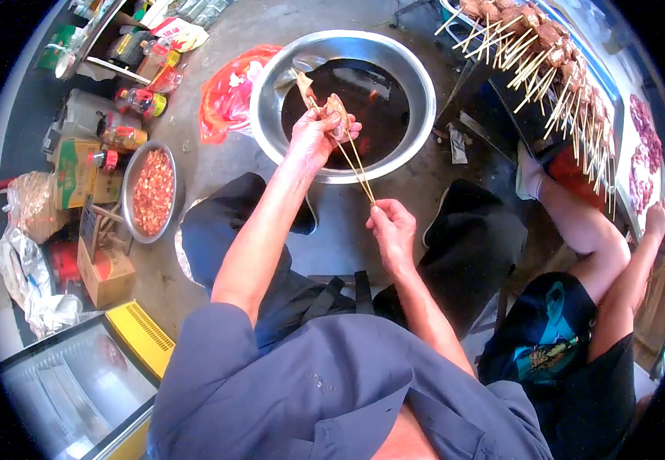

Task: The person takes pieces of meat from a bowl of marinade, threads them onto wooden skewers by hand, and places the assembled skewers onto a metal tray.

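My left hand (319, 136) is closed around a piece of meat (338, 115) above the near left part of a wide metal basin (422, 100). Dark liquid (378, 100) fills the basin's bottom. Thin wooden skewers (357, 170) run from the meat down and to the right. Their lower ends are pinched between the fingers of my right hand (392, 228), which is just outside the basin's near rim. How far the skewers go into the meat is hidden by my left fingers.
Left of the basin are a red plastic bag (221, 100), a bowl of chopped reddish food (153, 192), bottles (141, 101) and boxes (79, 172). Many skewered meat pieces (551, 42) lie on a tray at the right. A co-worker's arm (625, 284) reaches toward meat on a board (643, 165).
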### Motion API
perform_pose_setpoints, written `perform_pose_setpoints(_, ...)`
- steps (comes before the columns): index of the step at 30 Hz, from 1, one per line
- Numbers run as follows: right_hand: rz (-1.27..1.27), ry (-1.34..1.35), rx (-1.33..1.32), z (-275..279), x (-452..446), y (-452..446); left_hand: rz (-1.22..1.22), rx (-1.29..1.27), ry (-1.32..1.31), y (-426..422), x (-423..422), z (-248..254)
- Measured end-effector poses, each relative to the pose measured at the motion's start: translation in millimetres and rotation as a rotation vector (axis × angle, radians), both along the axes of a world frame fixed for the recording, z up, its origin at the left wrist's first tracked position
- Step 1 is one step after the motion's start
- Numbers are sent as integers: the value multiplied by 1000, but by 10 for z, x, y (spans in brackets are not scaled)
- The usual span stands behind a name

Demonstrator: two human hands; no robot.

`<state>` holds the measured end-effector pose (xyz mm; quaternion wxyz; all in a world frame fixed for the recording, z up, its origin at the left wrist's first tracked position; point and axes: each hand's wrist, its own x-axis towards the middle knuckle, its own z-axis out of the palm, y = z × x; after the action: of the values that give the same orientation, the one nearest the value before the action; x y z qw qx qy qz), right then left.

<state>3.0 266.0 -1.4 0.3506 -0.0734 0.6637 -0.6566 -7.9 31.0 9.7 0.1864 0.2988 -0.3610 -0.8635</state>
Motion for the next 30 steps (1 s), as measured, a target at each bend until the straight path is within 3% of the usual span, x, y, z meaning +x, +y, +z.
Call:
perform_pose_setpoints(6,31,49,24,62,-27,14,-9,9,-2,-31,56,60)
perform_pose_setpoints(9,26,198,56,130,-25,-33,27,-18,33,-90,27,71)
perform_pose_setpoints(14,19,4,20,35,52,-46,-58,-26,-19,48,29,3)
perform_pose_setpoints(21,-55,-32,-31,103,-12,-81,-145,26,-10,273,5,10)
perform_pose_setpoints(24,-46,24,12,160,-41,-80,-109,70,162,182,-28,-2)
perform_pose_setpoints(26,-35,26,-12,109,0,-80,-16,360,174,46,-9,-34)
perform_pose_setpoints(28,-24,23,-34,91,32,-90,69,383,95,-26,15,3)
perform_pose_setpoints(30,7,81,9,78,43,-94,-31,364,175,-159,38,-63)
